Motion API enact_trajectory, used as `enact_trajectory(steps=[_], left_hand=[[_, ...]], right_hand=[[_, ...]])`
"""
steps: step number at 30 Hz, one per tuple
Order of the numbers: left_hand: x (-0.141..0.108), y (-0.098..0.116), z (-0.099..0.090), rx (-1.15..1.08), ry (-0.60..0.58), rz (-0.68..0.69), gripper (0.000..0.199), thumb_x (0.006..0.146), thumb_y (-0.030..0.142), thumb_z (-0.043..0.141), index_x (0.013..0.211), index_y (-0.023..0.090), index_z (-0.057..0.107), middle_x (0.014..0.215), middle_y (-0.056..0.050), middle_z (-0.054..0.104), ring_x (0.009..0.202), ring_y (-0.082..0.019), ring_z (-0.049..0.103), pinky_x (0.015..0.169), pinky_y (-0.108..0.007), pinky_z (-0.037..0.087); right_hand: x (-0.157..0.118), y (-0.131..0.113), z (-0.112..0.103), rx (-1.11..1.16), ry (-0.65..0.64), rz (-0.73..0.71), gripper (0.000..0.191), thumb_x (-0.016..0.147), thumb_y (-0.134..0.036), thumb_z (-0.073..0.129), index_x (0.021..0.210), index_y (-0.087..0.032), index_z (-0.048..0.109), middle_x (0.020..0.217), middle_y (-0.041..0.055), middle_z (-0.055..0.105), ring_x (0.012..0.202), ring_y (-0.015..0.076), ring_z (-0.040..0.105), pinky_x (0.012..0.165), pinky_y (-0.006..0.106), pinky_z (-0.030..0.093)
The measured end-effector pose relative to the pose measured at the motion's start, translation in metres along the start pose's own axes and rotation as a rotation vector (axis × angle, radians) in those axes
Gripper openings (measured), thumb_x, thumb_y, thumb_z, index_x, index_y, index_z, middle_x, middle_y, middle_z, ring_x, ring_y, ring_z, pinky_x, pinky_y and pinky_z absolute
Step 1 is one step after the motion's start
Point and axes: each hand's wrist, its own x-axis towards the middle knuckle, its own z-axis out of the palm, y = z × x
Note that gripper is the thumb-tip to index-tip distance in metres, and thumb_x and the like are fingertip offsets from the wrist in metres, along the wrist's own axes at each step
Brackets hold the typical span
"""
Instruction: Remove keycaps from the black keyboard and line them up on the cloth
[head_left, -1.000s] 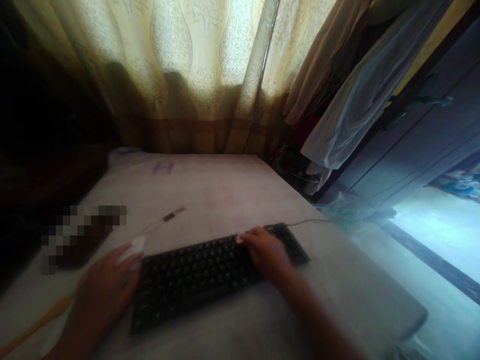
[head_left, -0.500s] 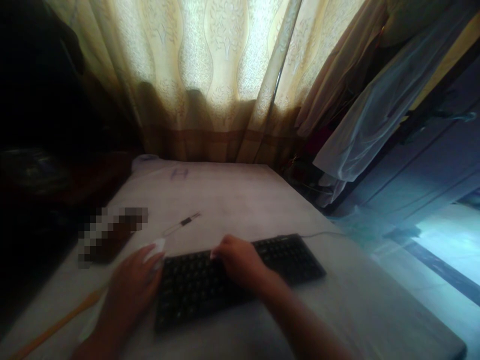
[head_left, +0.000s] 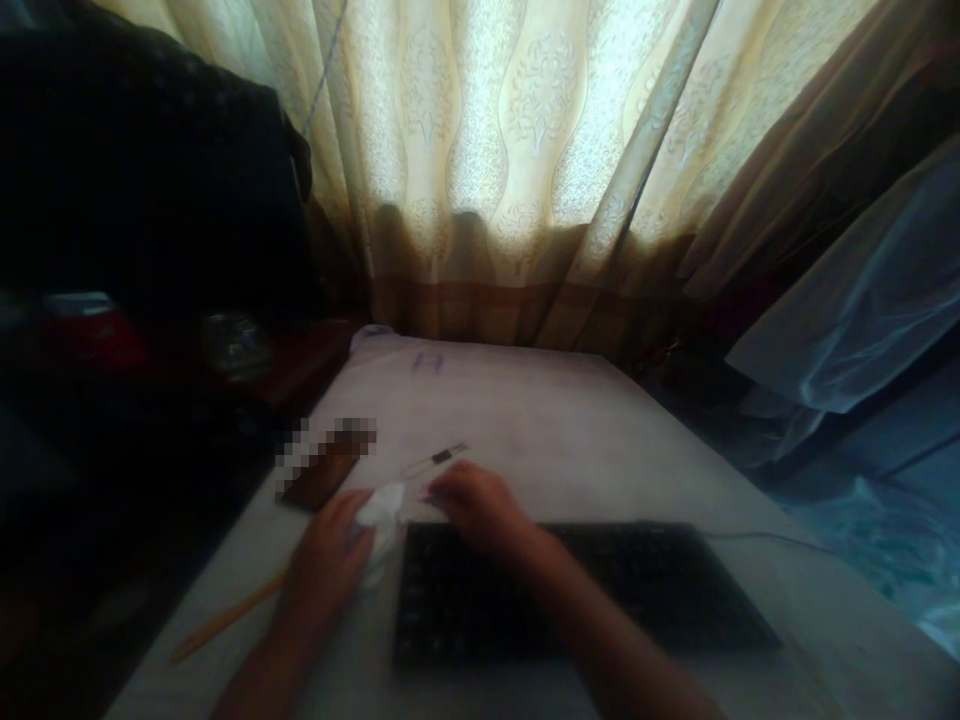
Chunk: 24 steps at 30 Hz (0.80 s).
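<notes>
A black keyboard (head_left: 637,585) lies on the pale-covered surface (head_left: 517,410), its cable running right. At its left end my left hand (head_left: 330,555) is wrapped round a crumpled white tissue (head_left: 384,508). My right hand (head_left: 480,500) is closed over the keyboard's upper left edge, with a small pale thing between its fingertips, too blurred to name. Beyond the hands lies a thin wire-like item with a dark middle (head_left: 442,456). A wooden stick (head_left: 232,615) lies left of my left hand, its far end hidden behind that hand.
A brown, partly pixelated object (head_left: 322,478) rests near the left edge. Dark furniture with a red item (head_left: 94,330) and a clear jar (head_left: 236,345) stands at the left. Curtains (head_left: 480,150) hang behind; cloths (head_left: 862,290) hang at the right.
The view has turned left, so things appear further right. My right hand has moved from over the keys to the keyboard's upper left edge. More of the white tissue shows by my left hand.
</notes>
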Motion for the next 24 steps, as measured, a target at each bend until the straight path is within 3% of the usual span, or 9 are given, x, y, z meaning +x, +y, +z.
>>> enact_trajectory(steps=[7,11,15,18,24], left_hand=[[0.005,-0.011,-0.012,0.042,0.082,-0.046,0.034,0.08,0.028,0.047,0.111,0.021,0.06,0.117,-0.007,0.061,0.105,-0.023,0.06,0.088,-0.035,0.05],[0.008,-0.015,-0.024,0.037,0.195,-0.093,0.035,0.081,0.035,0.048,0.11,0.02,0.06,0.113,-0.007,0.064,0.103,-0.022,0.061,0.086,-0.032,0.05],[0.01,-0.021,-0.035,0.023,0.287,-0.127,0.031,0.079,0.031,0.048,0.105,0.021,0.061,0.111,-0.006,0.065,0.101,-0.022,0.061,0.088,-0.032,0.049],[0.01,-0.019,-0.044,0.025,0.204,-0.185,0.028,0.074,0.025,0.048,0.097,0.022,0.064,0.108,-0.005,0.066,0.093,-0.021,0.064,0.08,-0.03,0.05],[0.002,0.001,-0.062,0.057,-0.108,-0.389,0.034,0.073,0.025,0.051,0.105,0.025,0.061,0.089,-0.001,0.069,0.07,-0.018,0.064,0.058,-0.025,0.046]], right_hand=[[0.007,-0.025,0.028,0.063,0.022,0.0,0.014,0.084,-0.029,0.06,0.087,-0.021,0.07,0.084,0.0035,0.067,0.076,0.014,0.059,0.068,0.023,0.043],[0.007,-0.031,0.04,0.093,0.048,-0.002,0.011,0.083,-0.026,0.061,0.085,-0.019,0.07,0.083,0.0039,0.065,0.076,0.0142,0.059,0.069,0.023,0.042],[0.007,-0.036,0.044,0.126,0.022,-0.053,0.012,0.084,-0.023,0.059,0.087,-0.021,0.071,0.086,0.0039,0.066,0.079,0.0147,0.06,0.073,0.024,0.043],[0.015,-0.04,0.043,0.131,0.016,-0.087,0.015,0.085,-0.021,0.057,0.091,-0.021,0.071,0.092,0.0042,0.066,0.083,0.0149,0.06,0.077,0.024,0.043],[0.054,-0.049,0.049,-0.025,-0.061,-0.217,0.023,0.086,-0.013,0.048,0.096,-0.021,0.067,0.102,0.0061,0.061,0.088,0.0168,0.059,0.076,0.026,0.043]])
